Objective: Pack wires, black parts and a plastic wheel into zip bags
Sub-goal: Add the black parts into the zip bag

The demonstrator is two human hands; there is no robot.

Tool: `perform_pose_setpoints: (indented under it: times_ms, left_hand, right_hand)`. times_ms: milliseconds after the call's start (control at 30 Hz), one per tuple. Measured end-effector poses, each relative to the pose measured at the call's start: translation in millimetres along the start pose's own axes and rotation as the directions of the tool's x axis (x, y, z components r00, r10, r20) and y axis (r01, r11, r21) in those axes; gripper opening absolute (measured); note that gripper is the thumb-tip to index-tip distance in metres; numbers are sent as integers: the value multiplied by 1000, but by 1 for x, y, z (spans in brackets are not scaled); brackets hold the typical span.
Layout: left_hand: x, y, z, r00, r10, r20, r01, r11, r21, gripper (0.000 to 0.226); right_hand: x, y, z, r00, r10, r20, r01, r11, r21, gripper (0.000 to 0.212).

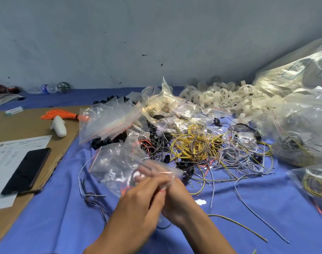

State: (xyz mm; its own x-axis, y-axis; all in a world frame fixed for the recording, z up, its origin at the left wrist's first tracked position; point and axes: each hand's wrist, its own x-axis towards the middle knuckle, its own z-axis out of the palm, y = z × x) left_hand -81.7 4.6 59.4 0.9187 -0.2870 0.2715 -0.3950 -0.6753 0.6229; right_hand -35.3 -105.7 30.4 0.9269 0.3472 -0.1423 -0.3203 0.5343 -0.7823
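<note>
Your left hand [140, 200] and right hand [176, 195] meet low over the cloth [55, 226]. Fingers of both are curled, pinching the near edge of the bag [116, 162]; blur hides the exact grip. The bag has orange wire inside. The wire pile [193, 145] lies just behind it, with black parts [152, 129] to its left and wheels [220, 96] at the back.

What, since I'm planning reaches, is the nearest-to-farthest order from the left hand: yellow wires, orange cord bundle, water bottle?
From the left hand:
1. Yellow wires, just ahead, right.
2. Orange cord bundle, left on the cardboard.
3. Water bottle, farthest back, left.
</note>
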Motion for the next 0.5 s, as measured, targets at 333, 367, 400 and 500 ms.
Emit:
perform_pose_setpoints:
  times_ms: [333,367,400,500]
  left_hand:
    - [-14,9,-18,981,11,-195,-2,999,51,25]
    - [-13,7,-21,972,-19,-236,29,999,40,22]
    - [-12,3,-23,963,-45,-267,50,999,12,18]
    - [-10,2,-31,953,-112,-280,94,993,-76,16]
  right_hand:
    - [-38,-28,19,970,195,142,187,-235,-954,37]
    - [-38,-34,26,954,174,244,286,-281,-916,39]
    - [-42,-40,35,935,127,332,356,-346,-868,39]
    - [-61,-42,48,928,-37,372,293,-546,-785,38]
